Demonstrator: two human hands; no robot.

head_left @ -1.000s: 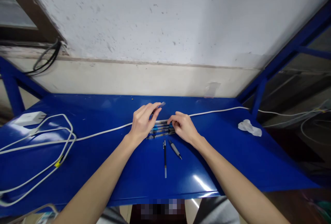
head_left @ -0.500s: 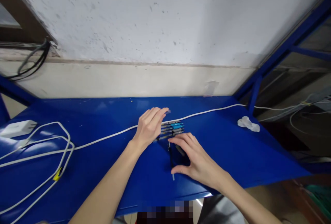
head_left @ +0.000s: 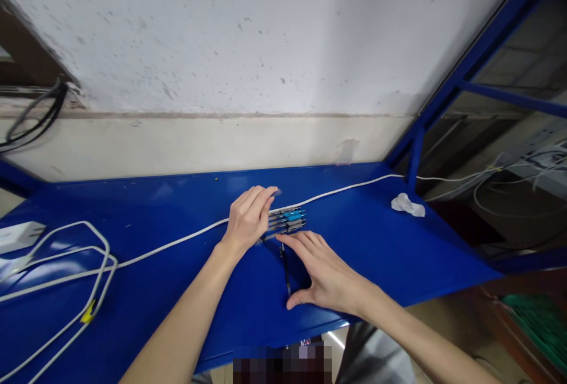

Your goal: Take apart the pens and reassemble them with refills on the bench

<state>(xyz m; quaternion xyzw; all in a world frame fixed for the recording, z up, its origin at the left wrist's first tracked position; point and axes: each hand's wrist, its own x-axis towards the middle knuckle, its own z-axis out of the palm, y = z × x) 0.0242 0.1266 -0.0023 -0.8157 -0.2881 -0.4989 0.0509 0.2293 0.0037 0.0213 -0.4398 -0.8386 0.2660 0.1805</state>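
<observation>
Several pens [head_left: 295, 217] lie side by side on the blue tabletop [head_left: 354, 236], some with blue clips and some with dark ones. My left hand [head_left: 248, 217] curls over their left ends, closed, and a small clear plastic piece [head_left: 277, 192] sticks out at its fingertips. Below the row, a single dark pen [head_left: 286, 272] lies almost lengthwise to me. My right hand [head_left: 321, 272] is open around it, index finger near its upper end and thumb at its lower end. Whether these fingers press on the pen is unclear.
A white cable [head_left: 177, 241] runs across the table behind the pens and loops at left, with a yellow tag [head_left: 88, 312] on it. A white adapter [head_left: 20, 236] sits far left. Crumpled white tissue [head_left: 407, 205] lies right. The wall [head_left: 199, 147] bounds the back.
The view has shifted a little to the right. My right thumb now covers the lower end of the single pen, which showed before. My left hand stays by the row of pens.
</observation>
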